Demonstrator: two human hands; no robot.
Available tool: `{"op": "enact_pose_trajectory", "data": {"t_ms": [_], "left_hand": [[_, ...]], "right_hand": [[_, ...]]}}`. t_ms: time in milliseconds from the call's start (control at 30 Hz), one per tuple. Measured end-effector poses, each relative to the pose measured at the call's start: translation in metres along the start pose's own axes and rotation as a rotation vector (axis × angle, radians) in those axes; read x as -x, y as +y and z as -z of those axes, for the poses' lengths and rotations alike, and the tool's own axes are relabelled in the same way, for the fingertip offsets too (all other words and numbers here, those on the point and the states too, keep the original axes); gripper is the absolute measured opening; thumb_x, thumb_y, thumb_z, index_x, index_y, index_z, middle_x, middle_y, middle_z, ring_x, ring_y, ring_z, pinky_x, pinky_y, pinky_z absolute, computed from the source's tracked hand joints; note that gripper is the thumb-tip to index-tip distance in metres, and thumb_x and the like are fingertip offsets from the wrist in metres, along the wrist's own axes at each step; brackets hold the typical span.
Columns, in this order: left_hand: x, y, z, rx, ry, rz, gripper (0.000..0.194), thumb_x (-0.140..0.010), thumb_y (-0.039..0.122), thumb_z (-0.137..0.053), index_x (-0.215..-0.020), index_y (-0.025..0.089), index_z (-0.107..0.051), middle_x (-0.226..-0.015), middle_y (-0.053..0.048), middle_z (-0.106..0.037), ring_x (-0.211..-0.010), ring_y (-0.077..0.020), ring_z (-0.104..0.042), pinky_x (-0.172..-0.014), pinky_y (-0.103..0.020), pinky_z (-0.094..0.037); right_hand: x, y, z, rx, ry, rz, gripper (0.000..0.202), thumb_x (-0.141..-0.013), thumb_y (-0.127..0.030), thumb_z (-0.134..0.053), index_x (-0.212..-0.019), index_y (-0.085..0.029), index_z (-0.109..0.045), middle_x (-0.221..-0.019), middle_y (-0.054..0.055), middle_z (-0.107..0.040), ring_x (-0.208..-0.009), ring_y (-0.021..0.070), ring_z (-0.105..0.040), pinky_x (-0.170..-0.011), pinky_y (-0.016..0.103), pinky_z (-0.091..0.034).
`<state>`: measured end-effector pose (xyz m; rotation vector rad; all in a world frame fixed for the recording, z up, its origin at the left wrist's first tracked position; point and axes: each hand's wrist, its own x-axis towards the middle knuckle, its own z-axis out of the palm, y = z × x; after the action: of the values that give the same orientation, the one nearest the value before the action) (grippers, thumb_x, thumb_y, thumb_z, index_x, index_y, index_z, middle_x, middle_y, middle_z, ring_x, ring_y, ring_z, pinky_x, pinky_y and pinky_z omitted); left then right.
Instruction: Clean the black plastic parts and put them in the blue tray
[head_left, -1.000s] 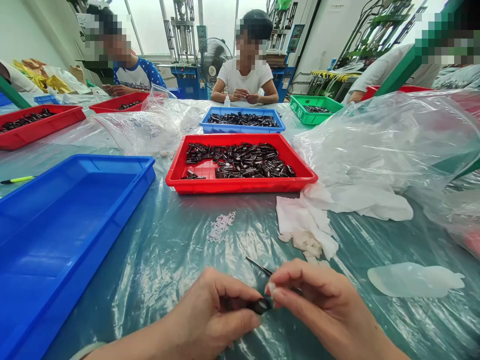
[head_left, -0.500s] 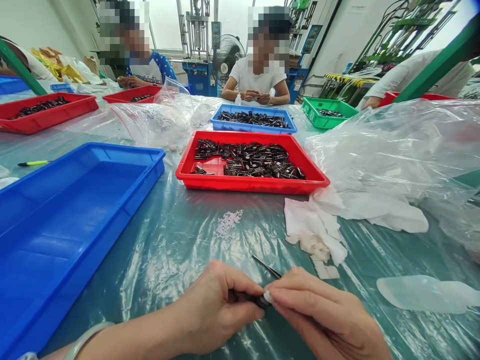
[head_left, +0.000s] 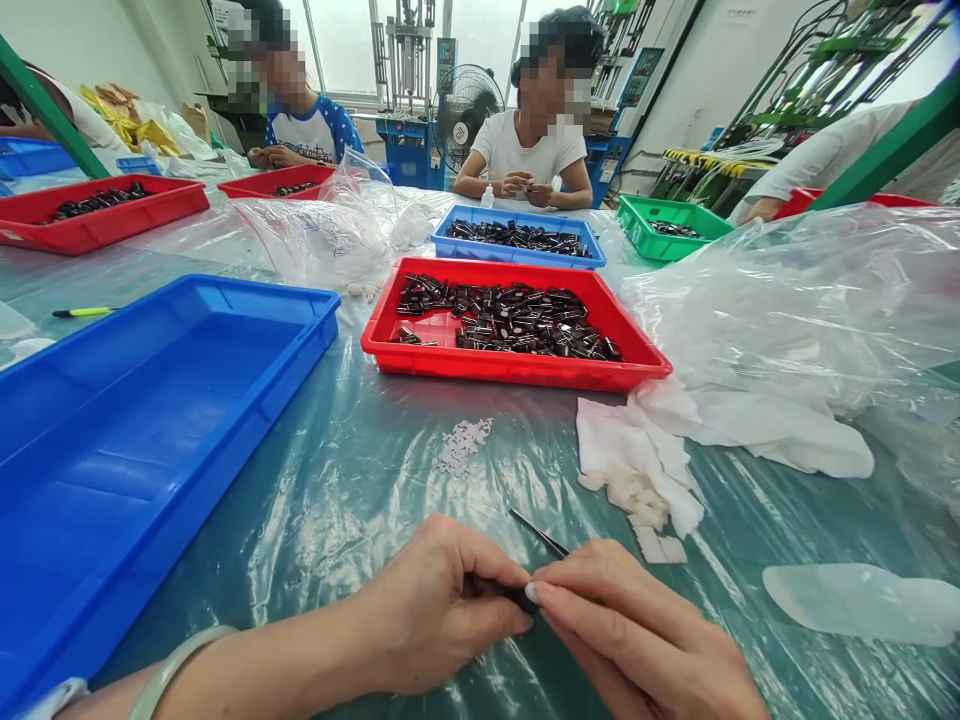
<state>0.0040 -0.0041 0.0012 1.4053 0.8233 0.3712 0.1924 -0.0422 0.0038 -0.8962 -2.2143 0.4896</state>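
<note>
My left hand (head_left: 435, 610) is closed, with thumb and forefinger pinching a small black part (head_left: 495, 590) that is mostly hidden by the fingers. Against the end of that part press the fingertips of my right hand (head_left: 645, 625), also closed. A small white spot (head_left: 532, 592) shows where the fingers meet; whether it is a nail or a white piece I cannot tell. Dark pointed tweezers (head_left: 538, 534) stick out beyond my right hand, their rear end hidden behind its fingers. Small pale scraps (head_left: 463, 445) lie on the plastic-covered table ahead of my hands.
A red tray (head_left: 517, 372) of black parts stands ahead, a blue tray (head_left: 517, 258) behind it. At left is a large blue tray (head_left: 142, 400). White cloths (head_left: 637, 450), clear plastic bags (head_left: 810, 300) and a translucent sheet (head_left: 855, 603) lie right. Co-workers sit across the table.
The view has shifted slightly, so the trays sit a little further right. My hands keep the same grip on the black part, with only a slight finger movement. The co-worker opposite has turned their head.
</note>
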Motion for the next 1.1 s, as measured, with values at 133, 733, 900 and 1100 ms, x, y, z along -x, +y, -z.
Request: {"op": "enact_pose_trajectory", "data": {"t_ms": [133,733,900,1100], "left_hand": [[-0.001,-0.001,0.000,-0.024,-0.003,-0.011,0.018,-0.074,0.018,-0.052,-0.076,0.009,-0.067,-0.057,0.003,-0.044,-0.052,-0.0072,-0.039,-0.048,-0.019,-0.027],[-0.002,-0.003,0.002,0.009,0.028,0.014,0.016,-0.071,0.016,-0.054,-0.073,0.010,-0.069,-0.051,0.004,-0.047,-0.049,-0.0081,-0.048,-0.047,-0.017,-0.035],[-0.002,-0.004,0.002,0.019,0.032,0.021,0.016,-0.070,0.016,-0.053,-0.072,0.010,-0.068,-0.050,0.003,-0.049,-0.048,-0.0079,-0.047,-0.047,-0.018,-0.035],[-0.002,0.003,0.003,0.135,0.036,0.129,0.013,-0.067,0.021,-0.056,-0.064,0.011,-0.062,-0.047,0.004,-0.048,-0.044,-0.0069,-0.044,-0.046,-0.017,-0.036]], "right_hand": [[0.002,-0.001,-0.001,0.017,0.007,-0.001,0.043,-0.077,0.000,-0.053,-0.113,-0.023,-0.055,-0.089,0.010,-0.064,-0.075,0.0189,-0.060,-0.064,0.032,-0.054],[0.003,0.000,-0.018,-0.271,0.028,-0.428,0.012,-0.085,-0.018,-0.050,-0.086,-0.025,-0.060,-0.079,0.003,-0.057,-0.065,0.0124,-0.057,-0.052,0.017,-0.048],[0.002,0.002,-0.021,-0.218,0.056,-0.367,0.015,-0.084,-0.015,-0.050,-0.082,-0.024,-0.062,-0.079,0.003,-0.057,-0.064,0.0113,-0.055,-0.054,0.019,-0.047],[-0.010,0.002,-0.006,-0.213,0.000,-0.196,0.026,-0.083,-0.008,-0.048,-0.098,-0.024,-0.062,-0.086,0.003,-0.058,-0.074,0.0110,-0.059,-0.063,0.019,-0.048]]}}
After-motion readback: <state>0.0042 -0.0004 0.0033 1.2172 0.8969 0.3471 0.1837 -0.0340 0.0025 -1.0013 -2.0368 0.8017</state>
